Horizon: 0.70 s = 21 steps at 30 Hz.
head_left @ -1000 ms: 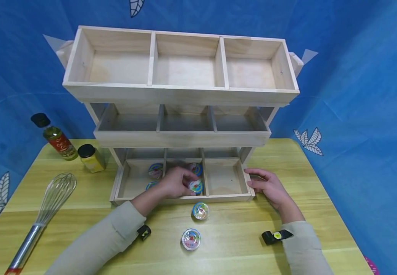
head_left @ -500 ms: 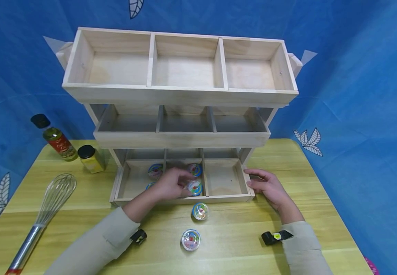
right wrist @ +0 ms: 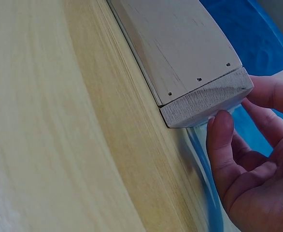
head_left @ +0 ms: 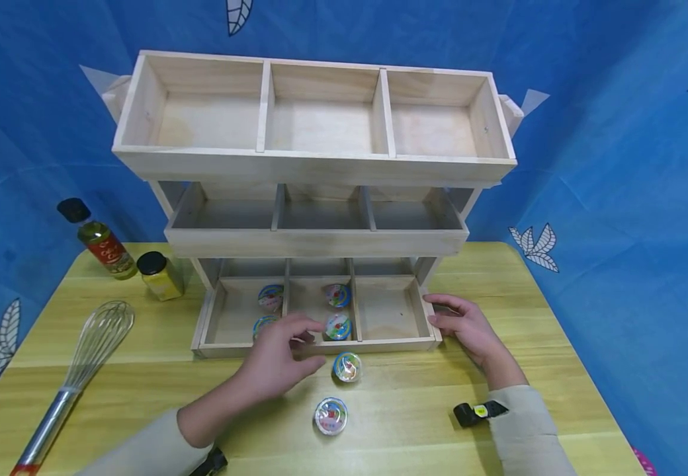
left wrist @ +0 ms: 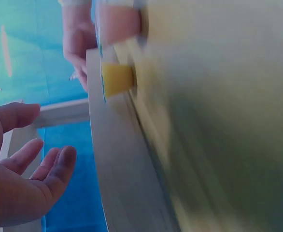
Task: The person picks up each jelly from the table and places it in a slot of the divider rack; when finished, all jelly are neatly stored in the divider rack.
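- Holds left hand (head_left: pixel 275 357), with fingers apart, near cups (head_left: pixel 338 327) in the bottom tray (head_left: pixel 394 344) of the wooden shelf (head_left: pixel 314 166)
- Touches that tray's right end with right hand (head_left: pixel 469 328)
- Has two more cups, a bottle (head_left: pixel 106 248), jar (head_left: pixel 162 279) and whisk (head_left: pixel 69 391) on the table (head_left: pixel 415 430)

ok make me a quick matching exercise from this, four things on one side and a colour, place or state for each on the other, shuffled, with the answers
Things
1. whisk
2. right hand
3. jar
4. left hand

Descriptions
A. yellow, with a black lid
B. holding nothing, thumb apart from the fingers
C. silvery, red at one end
D. touching the right end of the bottom tray

Pairs: 1-C, 2-D, 3-A, 4-B
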### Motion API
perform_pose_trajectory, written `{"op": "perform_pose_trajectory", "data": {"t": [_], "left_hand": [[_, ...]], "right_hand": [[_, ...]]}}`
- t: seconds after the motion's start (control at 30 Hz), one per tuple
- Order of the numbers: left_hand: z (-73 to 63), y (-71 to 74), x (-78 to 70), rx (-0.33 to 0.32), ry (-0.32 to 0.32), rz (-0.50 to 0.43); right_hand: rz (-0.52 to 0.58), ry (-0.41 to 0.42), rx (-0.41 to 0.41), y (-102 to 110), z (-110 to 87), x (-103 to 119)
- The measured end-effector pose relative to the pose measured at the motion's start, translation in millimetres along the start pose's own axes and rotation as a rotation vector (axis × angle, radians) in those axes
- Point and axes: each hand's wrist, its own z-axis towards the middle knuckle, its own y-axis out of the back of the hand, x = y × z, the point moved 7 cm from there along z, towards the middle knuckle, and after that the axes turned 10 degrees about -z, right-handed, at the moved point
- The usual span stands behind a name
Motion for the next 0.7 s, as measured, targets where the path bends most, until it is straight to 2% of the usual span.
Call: {"op": "perform_pose_trajectory", "data": {"t": [0.13,0.37,0.57,0.7], "left_hand": [[-13.4,-8.1,1.0,0.042,0.019,-0.007],[-34.7,-29.9,14.4,0.18,0.106,-0.103],[-43.7,-47.9,24.4,0.286,0.173,-0.116],[-45.3,-56.0,30.0,0.332,0.207,-0.161]], "right_hand": [[-0.002,0.002,-0.004,1,-0.4,-1],[0.026,0.006,0.008,-2,0.7,-2],[0.023,0.014,-0.006,-1,-0.3,-2],[0.028,0.018,-0.005,0,-0.6,-1]]}}
